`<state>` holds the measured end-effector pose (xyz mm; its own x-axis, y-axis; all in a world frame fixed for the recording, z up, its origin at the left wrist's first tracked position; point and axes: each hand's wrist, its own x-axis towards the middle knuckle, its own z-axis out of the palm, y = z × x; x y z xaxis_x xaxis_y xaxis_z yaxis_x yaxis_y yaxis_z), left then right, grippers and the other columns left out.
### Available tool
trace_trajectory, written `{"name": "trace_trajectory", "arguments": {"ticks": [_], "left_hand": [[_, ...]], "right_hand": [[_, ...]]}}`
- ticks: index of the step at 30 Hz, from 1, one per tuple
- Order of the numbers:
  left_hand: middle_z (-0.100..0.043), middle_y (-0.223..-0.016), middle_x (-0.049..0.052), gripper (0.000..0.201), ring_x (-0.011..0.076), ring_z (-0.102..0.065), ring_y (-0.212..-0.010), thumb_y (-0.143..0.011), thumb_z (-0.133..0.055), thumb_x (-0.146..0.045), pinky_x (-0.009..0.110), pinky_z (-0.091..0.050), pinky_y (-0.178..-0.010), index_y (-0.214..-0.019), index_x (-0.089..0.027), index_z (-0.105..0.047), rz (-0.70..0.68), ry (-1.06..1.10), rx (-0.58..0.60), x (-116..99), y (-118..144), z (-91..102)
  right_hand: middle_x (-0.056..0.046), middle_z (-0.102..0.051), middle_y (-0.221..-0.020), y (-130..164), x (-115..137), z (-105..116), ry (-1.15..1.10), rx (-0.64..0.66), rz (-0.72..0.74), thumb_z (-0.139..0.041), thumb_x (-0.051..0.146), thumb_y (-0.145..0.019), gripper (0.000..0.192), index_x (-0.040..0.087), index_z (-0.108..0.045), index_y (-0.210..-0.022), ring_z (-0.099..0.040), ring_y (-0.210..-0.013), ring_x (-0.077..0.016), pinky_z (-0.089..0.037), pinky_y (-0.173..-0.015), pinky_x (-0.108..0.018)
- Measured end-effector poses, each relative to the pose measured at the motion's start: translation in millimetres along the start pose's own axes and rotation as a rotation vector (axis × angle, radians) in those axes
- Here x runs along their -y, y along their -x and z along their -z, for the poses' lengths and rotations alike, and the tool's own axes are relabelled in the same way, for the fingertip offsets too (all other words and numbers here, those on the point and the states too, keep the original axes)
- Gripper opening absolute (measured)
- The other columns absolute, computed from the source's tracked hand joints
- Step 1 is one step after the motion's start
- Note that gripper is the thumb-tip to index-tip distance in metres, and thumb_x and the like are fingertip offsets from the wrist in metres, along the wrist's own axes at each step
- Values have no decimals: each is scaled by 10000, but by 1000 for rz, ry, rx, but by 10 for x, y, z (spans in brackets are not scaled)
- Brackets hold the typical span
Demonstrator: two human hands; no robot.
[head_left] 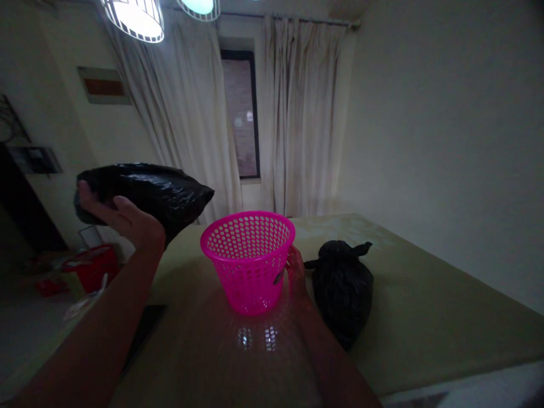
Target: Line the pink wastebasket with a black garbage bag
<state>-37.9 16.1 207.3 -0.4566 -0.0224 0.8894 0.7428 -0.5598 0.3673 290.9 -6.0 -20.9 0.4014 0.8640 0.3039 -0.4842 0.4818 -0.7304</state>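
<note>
— Black bag: we are lifting it flat, clamped in our left hand, above the table.
— And our right hand is gripping the pink basket, steadying it; a tied bag is sitting beside.
</note>
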Motion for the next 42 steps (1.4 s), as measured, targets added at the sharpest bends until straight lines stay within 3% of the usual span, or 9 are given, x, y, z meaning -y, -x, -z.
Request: {"name": "trace_trajectory", "arguments": {"ticks": [3,6,13,22,28,32,35,37,42], "left_hand": [[-450,-1674,199,594,280,-486,-1530,-1094,-416,-324,473,-377,-1309,-1617,-56,-331,99,45,228,91,305,29],[-611,-1549,191,559,313,-585,-1450,-1026,-538,-370,474,-447,-1251,-1516,-102,-528,180,30,457,213,685,67],[-637,-1514,246,588,392,-584,-1447,-1010,-475,-352,615,-342,-1283,-1543,-110,-530,155,-162,679,370,1412,271],[-556,-1546,220,701,390,-542,-1431,-1034,-498,-397,632,-275,-1282,-1677,-197,-300,76,-132,709,458,1988,576],[-591,-1266,155,607,397,-558,-1232,-1019,-521,-422,627,-407,-1152,-1595,-242,-449,145,-19,652,339,2107,633],[-602,-1146,90,484,313,-621,-1072,-1062,-442,-414,511,-529,-1026,-1514,-253,-509,376,264,735,93,2231,647],[-594,-1259,105,497,308,-628,-1173,-1087,-364,-480,496,-528,-1085,-1509,-263,-510,553,322,785,-16,2295,627],[-564,-1372,135,517,323,-593,-1297,-1083,-340,-538,520,-487,-1162,-1452,-255,-564,608,305,781,-30,2322,588],[-647,-1364,150,589,305,-676,-1184,-1072,-299,-652,515,-581,-1005,-1409,-248,-565,963,494,798,-1,2382,487]], "right_hand": [[-87,-728,-1341,21,12,-10,27,-5,4,-788,615,-866,622,226,-680,-1340,-706,-1138,-242,-562,-934,-368],[-79,-731,-1338,39,27,-20,54,-16,8,-791,610,-866,597,234,-702,-1320,-708,-1138,-241,-576,-918,-364],[-64,-742,-1295,91,63,-46,68,9,11,-782,574,-891,490,257,-722,-1260,-711,-1138,-242,-584,-943,-378],[-66,-747,-1242,16,-26,53,139,-31,74,-740,640,-884,489,251,-722,-1180,-697,-1128,-253,-564,-976,-401],[-84,-741,-981,-15,173,-8,347,-257,255,-599,814,-895,651,198,-719,-1069,-670,-832,-223,-536,-752,-371],[-78,-717,-918,42,400,-37,444,-365,396,-507,750,-981,611,183,-706,-1091,-620,-734,-198,-497,-702,-351],[-109,-727,-976,41,643,75,756,-414,494,-534,606,-1014,473,173,-708,-1090,-661,-851,-240,-518,-798,-385],[-158,-736,-1093,-1,823,219,1158,-346,513,-588,499,-994,381,160,-723,-1103,-684,-1008,-303,-519,-911,-440],[-261,-700,-1312,-90,1160,623,2102,19,29,-831,391,-864,697,119,-613,-1468,-689,-1164,-435,-534,-881,-490]]}}
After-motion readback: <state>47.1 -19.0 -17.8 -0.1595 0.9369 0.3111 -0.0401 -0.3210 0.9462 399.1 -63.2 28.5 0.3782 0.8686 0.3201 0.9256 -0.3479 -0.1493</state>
